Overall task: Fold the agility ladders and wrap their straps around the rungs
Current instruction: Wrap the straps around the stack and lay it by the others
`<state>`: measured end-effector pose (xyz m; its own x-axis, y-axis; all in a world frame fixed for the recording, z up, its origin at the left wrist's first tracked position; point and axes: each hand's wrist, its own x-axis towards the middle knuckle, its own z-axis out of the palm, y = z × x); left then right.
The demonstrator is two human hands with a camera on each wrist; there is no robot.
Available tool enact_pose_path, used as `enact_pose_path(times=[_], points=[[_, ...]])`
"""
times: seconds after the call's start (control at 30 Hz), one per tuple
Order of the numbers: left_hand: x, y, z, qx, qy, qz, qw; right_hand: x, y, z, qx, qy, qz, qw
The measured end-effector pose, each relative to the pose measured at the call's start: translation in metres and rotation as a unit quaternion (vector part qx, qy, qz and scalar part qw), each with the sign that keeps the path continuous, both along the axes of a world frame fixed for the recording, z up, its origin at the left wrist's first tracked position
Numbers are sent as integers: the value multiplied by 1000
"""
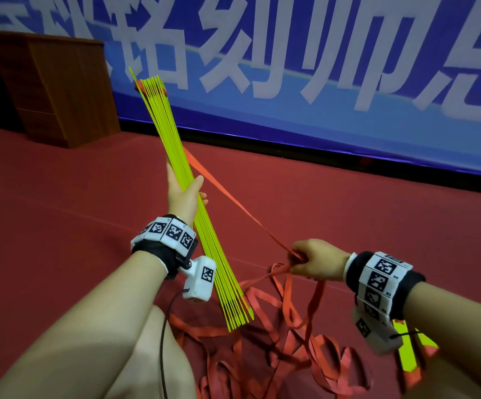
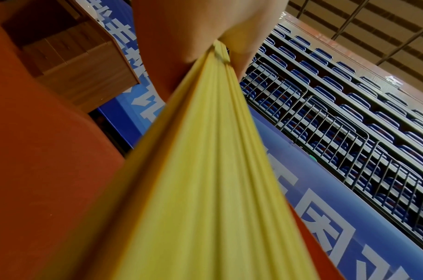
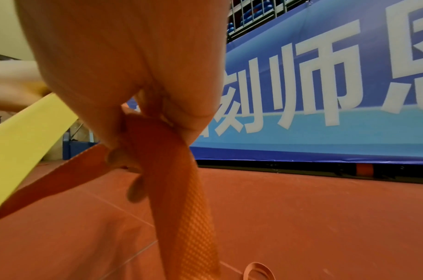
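We see a red floor (image 1: 348, 203) with thin pale seam lines crossing it. On it lies a loose heap of red straps (image 1: 285, 341), coiled and tangled. Just right of that heap we make out part of a yellow rung piece (image 1: 406, 355) lying flat, half hidden behind a wrist. Well beyond the heap to the left, a brown wooden cabinet (image 1: 60, 90) stands on the floor, and a blue banner (image 1: 348, 110) runs along the floor's far edge.

Beyond your left hand (image 1: 184, 194) bare red floor (image 1: 377, 220) lies open; under your right hand (image 1: 317, 259), tangled red webbing straps (image 1: 291, 349) clutter it; a brown wooden cabinet (image 1: 60, 90) blocks far left.
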<state>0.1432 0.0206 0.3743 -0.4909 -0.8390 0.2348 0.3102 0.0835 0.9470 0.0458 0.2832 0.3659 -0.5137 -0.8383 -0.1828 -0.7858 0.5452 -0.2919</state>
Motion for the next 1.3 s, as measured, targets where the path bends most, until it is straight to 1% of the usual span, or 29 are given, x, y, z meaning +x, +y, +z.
enact_pose_path(times=[0.07, 0.17, 0.27, 0.33, 0.43, 0.5, 0.6, 0.67, 0.83, 1.0, 1.07, 1.1, 1.17, 1.23, 1.3], points=[[0, -1, -1, 1, 1, 1, 1000, 1, 1, -4, -6, -32, -8, 999], [0, -1, -2, -2, -2, 2, 1000, 9, -1, -8, -8, -111, -17, 994], [1, -1, -3, -16, -4, -2, 1000, 11, -6, -11, 5, -148, -20, 989], [2, -2, -3, -25, -7, -3, 1000, 12, -7, -12, -15, -170, -42, 984], [2, -1, -2, -34, -7, 4, 999, 16, -6, -10, -54, -199, -83, 975], [1, -1, -1, -24, 1, 7, 1000, 19, -8, -8, -74, -212, -103, 969], [-1, -3, 5, 43, 15, 18, 999, 26, -8, -1, -97, -214, -108, 966], [-2, -7, 5, 89, 31, 12, 996, 28, -7, 0, -113, -217, -111, 963], [5, -2, 6, 65, 44, -48, 996, 30, -10, -7, -170, -244, -111, 948], [5, 6, 4, 60, 50, -75, 994, 49, -19, -1, -244, -302, -82, 918], [4, 9, 3, 68, 51, -74, 994, 58, -22, 2, -258, -296, -56, 918], [2, 9, 1, 74, 51, -73, 993, 63, -23, 4, -266, -277, -37, 923], [-1, 9, -2, 75, 40, -67, 994, 69, -22, 6, -275, -214, 11, 937], [2, 15, 5, 90, 55, -66, 992, 74, -21, 9, -286, -151, 42, 945], [2, 19, 10, 122, 82, -67, 987, 76, -20, 12, -321, -139, 36, 936]])
